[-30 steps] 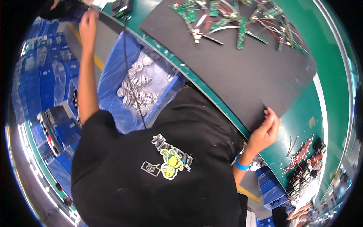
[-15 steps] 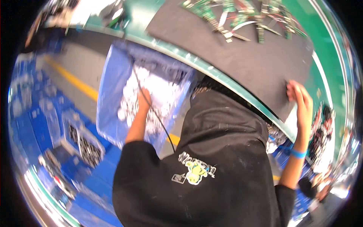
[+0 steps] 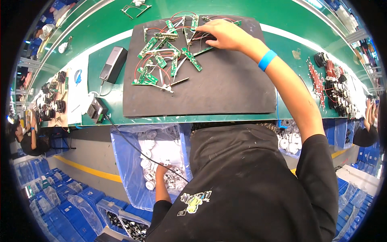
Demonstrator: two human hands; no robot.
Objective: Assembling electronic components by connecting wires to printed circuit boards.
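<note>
My right hand (image 3: 225, 34) reaches over the far part of the black mat (image 3: 213, 94). Its fingers stretch leftward, thumb apart from them, and the fingertips are at the green circuit boards (image 3: 192, 59), which are strung together by red and white wires. I see nothing held in that hand. Down to the left, my left hand (image 3: 161, 171) is inside the blue bin (image 3: 128, 177), which is lined with clear plastic. Round white plastic parts (image 3: 174, 180) surround it, and its fingers are mostly hidden there.
A black cable crosses over the bin from a black power adapter (image 3: 97, 109). Beside the mat lies a grey-black box-shaped device (image 3: 114, 64). Red wires (image 3: 317, 82) and black and white parts stand at the right of the green table (image 3: 290, 44). Co-workers are at both sides.
My right hand has gone from the mat's near right edge to the boards at its far side. The view has turned and straightened. My left hand is still in the bin.
</note>
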